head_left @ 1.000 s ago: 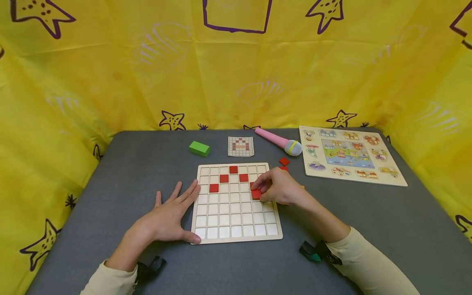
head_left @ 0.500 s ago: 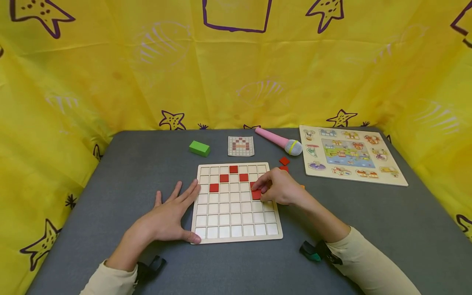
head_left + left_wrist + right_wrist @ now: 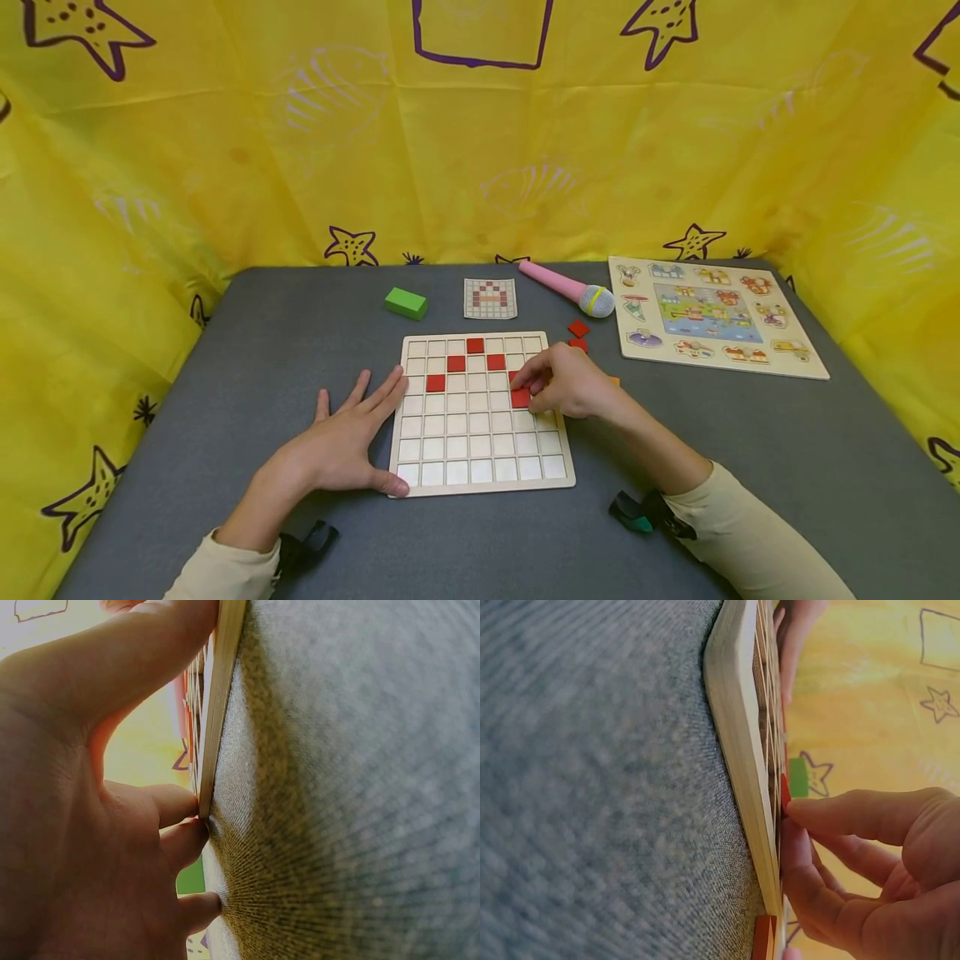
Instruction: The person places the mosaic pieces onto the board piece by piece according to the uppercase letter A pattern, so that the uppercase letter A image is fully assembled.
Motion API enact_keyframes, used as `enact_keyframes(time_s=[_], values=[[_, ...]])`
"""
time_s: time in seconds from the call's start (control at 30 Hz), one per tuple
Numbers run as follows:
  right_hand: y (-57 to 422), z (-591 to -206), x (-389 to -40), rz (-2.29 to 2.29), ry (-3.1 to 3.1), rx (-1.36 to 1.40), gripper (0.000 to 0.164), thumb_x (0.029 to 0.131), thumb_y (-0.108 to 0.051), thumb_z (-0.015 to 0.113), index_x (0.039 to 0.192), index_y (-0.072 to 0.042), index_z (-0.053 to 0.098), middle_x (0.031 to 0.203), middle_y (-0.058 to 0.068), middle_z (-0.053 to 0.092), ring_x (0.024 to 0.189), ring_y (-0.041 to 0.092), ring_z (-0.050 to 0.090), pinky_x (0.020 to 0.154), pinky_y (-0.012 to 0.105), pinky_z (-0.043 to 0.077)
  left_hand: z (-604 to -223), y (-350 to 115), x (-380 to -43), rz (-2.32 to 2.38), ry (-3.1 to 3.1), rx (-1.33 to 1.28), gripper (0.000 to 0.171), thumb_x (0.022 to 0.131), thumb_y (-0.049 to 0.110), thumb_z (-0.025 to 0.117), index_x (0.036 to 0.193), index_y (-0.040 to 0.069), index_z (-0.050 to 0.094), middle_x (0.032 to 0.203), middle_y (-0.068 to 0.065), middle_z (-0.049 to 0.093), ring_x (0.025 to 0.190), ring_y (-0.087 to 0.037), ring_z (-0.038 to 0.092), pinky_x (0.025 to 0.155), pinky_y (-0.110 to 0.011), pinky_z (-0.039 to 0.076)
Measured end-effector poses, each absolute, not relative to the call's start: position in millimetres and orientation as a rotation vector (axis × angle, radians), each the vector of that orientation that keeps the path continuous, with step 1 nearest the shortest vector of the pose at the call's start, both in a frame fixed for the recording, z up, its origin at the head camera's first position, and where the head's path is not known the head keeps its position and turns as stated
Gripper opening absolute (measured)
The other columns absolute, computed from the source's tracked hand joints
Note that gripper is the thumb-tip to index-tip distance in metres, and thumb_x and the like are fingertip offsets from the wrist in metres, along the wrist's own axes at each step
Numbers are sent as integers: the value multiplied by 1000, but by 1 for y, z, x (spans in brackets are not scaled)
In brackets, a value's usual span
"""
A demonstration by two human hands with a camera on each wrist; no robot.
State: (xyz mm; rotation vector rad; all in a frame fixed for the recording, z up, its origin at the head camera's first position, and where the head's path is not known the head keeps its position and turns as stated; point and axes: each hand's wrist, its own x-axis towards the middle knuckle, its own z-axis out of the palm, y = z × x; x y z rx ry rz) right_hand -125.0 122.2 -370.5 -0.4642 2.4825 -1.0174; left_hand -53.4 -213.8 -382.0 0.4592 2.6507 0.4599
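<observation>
My right hand (image 3: 566,383) pinches a red tile (image 3: 521,398) at the right side of the wooden grid board (image 3: 456,448), mid-tabletop (image 3: 255,333); my left hand (image 3: 337,446), fingers spread wide, touches the board's left edge. Toward the far edge lies a card (image 3: 490,297) printed with a coloured-square grid, too small to read closely.

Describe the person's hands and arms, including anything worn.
The left hand and right hand are bare, no rings showing. The left sleeve and right sleeve are plain cream. A black device sits by each sleeve's end, the right one partly green.
</observation>
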Motion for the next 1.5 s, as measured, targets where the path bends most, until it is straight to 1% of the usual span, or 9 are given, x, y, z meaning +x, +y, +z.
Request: enact_keyframes(time_s=[0.37,0.63,0.93,1.2,1.3,1.5], values=[[123,-369,-124,-1026,2483,-488,27,76,2,82,99,-13,82,88,1,74,81,16,63,72,30,54,-382,-213,-53,464,2653,465,141,63,76,85,169,20,13,178,0,3,160,-50,0,106,-90,-5],[127,-368,-126,-1087,2486,-505,26,75,3,80,96,-12,83,87,3,75,79,14,64,69,30,53,-381,-214,-53,480,2657,478,140,64,75,86,169,20,13,178,0,3,160,-49,0,105,-90,-4],[136,-360,-130,-1058,2519,-506,22,82,-1,80,102,-12,83,93,3,75,84,18,64,72,31,55,-381,-214,-52,479,2648,460,140,63,75,86,169,20,13,178,0,3,160,-49,-1,106,-89,-5],[152,-354,-134,-1058,2586,-476,26,82,-3,79,105,-12,83,100,8,76,87,19,66,76,32,54,-381,-214,-52,483,2648,463,140,63,75,86,169,21,13,178,0,3,160,-49,-1,106,-89,-6],[159,-353,-136,-1068,2596,-466,25,82,-3,80,107,-10,82,103,9,76,90,20,67,78,32,54,-381,-214,-52,486,2647,465,140,63,75,86,169,21,12,178,0,3,160,-49,-1,105,-89,-6],[168,-353,-141,-1089,2602,-409,25,83,-5,82,108,-8,82,102,11,79,93,22,70,78,31,55,-381,-214,-52,486,2652,468,140,63,76,85,169,21,13,178,0,3,160,-49,-1,105,-89,-6]])
